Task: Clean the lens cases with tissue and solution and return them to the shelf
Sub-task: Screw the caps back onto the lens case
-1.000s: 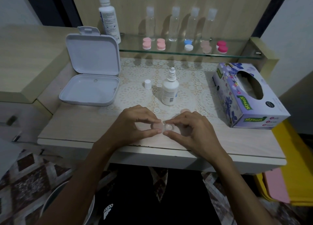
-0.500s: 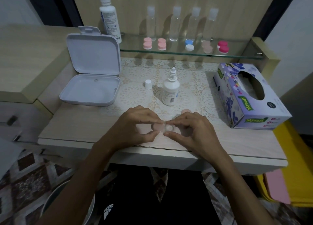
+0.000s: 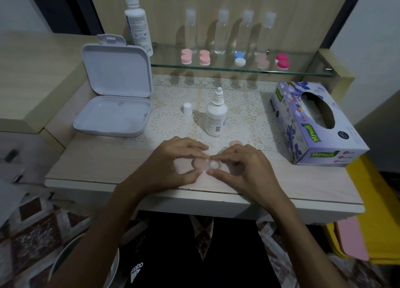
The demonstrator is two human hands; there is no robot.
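The lens case (image 3: 207, 164) lay low over the near part of the surface (image 3: 108, 157), held between both hands with its long axis running left to right. The left hand (image 3: 173, 160) pinched the pink-capped well between curled thumb and fingers; the right hand (image 3: 240, 168) pinched the other well, which was uncapped and showed a pale, open cup facing up. Whether the case touched the surface could not be told, since the fingers hid its edges and underside. A loose pink cap (image 3: 236, 143) sat just beyond the right hand, its near part hidden by the knuckles.

Behind the hands the solution bottle (image 3: 216, 116) stood upright with its nozzle bare, and its small white cap (image 3: 187, 109) stood apart to the left. The tissue box (image 3: 313, 123) lay to the right, its oval opening facing up; little of the tissue inside could be made out. On the glass shelf (image 3: 238, 70) five other lens cases (image 3: 204, 57) sat in a row, each with its long axis running front to back. The label print on the bottles was too blurred to read.
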